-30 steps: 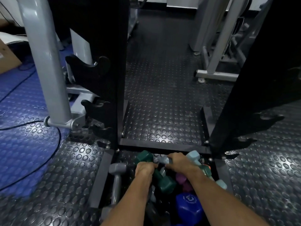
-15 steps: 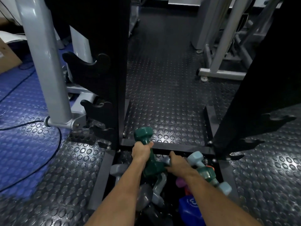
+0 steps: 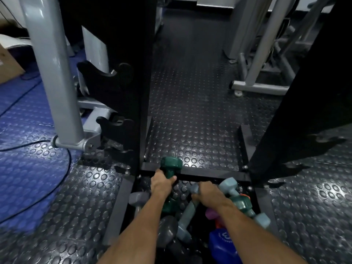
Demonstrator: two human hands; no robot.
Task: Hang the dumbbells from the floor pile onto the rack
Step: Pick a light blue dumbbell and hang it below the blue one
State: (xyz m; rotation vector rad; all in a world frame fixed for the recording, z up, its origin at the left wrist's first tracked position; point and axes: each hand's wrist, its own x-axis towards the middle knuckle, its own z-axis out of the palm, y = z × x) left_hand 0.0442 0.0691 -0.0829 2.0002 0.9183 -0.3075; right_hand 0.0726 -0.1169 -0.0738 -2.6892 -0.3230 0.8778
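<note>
Past the grey machine post (image 3: 51,73) and black rack upright (image 3: 133,73), the left hand (image 3: 162,182) grips a dark green dumbbell (image 3: 170,165) over the rack's crossbar (image 3: 209,175), the right hand (image 3: 206,195) grips a pale grey-blue dumbbell (image 3: 185,216) in the floor pile (image 3: 238,202).

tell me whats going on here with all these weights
A person is clearing a floor pile of dumbbells at the foot of a black rack. The left hand grips a dark green dumbbell by its handle, raised on end. The right hand grips a pale blue-grey dumbbell lying in the pile. The visible rack cradles hold nothing.
</note>
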